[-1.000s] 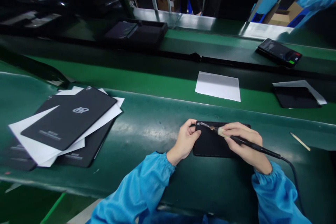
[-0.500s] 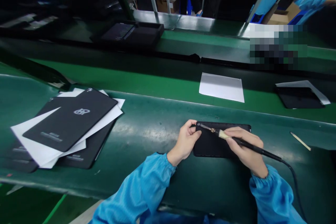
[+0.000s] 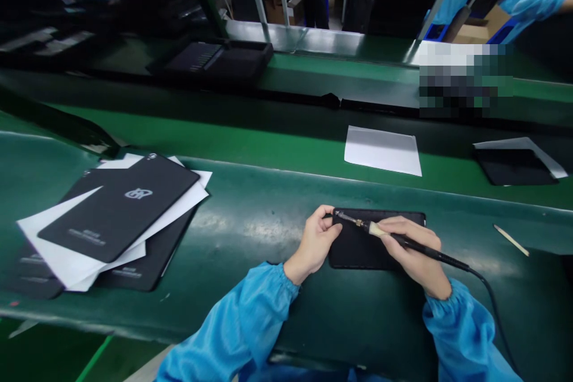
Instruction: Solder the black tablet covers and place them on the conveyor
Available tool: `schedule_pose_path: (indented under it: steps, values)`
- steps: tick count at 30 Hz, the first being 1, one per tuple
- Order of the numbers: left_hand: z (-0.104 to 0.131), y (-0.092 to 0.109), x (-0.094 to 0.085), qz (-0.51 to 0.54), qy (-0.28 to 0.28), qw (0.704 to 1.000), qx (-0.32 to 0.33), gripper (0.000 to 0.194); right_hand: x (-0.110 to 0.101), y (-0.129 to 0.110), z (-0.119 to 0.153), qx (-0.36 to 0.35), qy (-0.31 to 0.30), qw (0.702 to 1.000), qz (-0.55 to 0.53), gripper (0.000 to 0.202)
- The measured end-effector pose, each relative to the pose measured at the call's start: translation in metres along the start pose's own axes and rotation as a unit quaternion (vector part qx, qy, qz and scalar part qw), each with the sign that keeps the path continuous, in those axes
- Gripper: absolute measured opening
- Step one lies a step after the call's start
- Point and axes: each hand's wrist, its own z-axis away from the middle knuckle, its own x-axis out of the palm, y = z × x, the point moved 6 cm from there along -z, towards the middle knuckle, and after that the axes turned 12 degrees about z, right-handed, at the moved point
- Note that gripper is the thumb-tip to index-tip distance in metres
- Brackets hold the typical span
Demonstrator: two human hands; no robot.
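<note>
A black tablet back cover (image 3: 358, 250) lies on the green bench in front of me. My left hand (image 3: 314, 242) pinches its upper left corner between thumb and fingers. In my right hand (image 3: 414, 250) is a soldering iron (image 3: 373, 228), gripped like a pen by its pale collar and black handle. The iron's metal tip points left and rests at or just over the cover's upper left corner, near my left fingertips. Whether the tip touches the surface is hard to tell. A black cable runs from the handle down to the right.
Black covers (image 3: 120, 209) with white sheets between them are stacked at left. A thin pale stick (image 3: 511, 240) lies at right. Beyond the bench edge are a white sheet (image 3: 382, 150), another dark cover (image 3: 514, 166) and a black tray (image 3: 242, 62). Blue-sleeved people stand behind.
My right hand and the iron have shifted very slightly left. The view has moved a little; the cover and my left hand hold nearly the same place.
</note>
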Motion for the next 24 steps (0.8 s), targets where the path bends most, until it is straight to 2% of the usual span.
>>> schedule_pose_path:
  steps: [2, 8, 14, 24]
  values:
    - [0.0, 0.0, -0.001, 0.002, 0.0, 1.0, 0.0, 0.039, -0.003, 0.0, 0.004, 0.0, 0.016, 1.0, 0.006, 0.012]
    - [-0.001, -0.002, -0.003, 0.008, 0.003, 1.0, 0.003, 0.038, -0.013, -0.008, 0.023, 0.031, 0.115, 0.99, 0.079, 0.013]
    - [0.0, -0.001, -0.002, 0.005, 0.004, 1.0, 0.005, 0.038, -0.002, -0.014, 0.025, 0.029, 0.105, 0.989, 0.096, 0.007]
    - [0.0, -0.002, -0.002, 0.001, 0.004, 1.0, 0.006, 0.039, 0.002, -0.014, 0.023, 0.021, 0.097, 0.992, 0.077, 0.011]
